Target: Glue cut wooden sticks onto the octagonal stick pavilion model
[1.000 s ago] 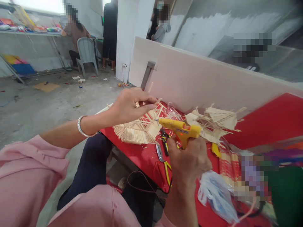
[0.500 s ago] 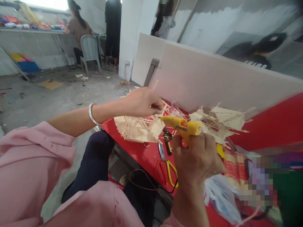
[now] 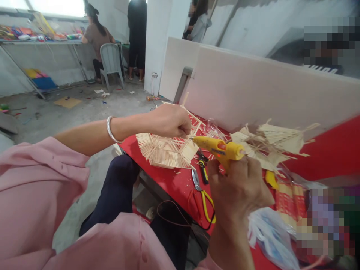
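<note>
My right hand (image 3: 239, 187) is wrapped round a yellow glue gun (image 3: 219, 147), its nozzle pointing left. Close to the nozzle tip is my left hand (image 3: 171, 120), fingers pinched together; whatever is between them is hidden or too small to make out. Beneath the left hand, a structure of thin wooden sticks (image 3: 168, 155) lies on the red table (image 3: 168, 182), partly covered by the hand. Pliers with yellow-and-black handles (image 3: 203, 170) and scissors with a yellow-and-red handle (image 3: 208, 206) lie below the glue gun.
Another stick structure (image 3: 270, 144) lies to the right, by a large pale board (image 3: 253, 93). Packs of sticks (image 3: 289, 200) and a plastic bag (image 3: 270, 232) sit at lower right. A cord (image 3: 174, 221) loops below the table edge. Several people are in the background.
The view has shifted slightly, moving the surroundings mostly rightward in the picture. My left fingertips are now closer to the nozzle. The right hand keeps its hold on the glue gun.
</note>
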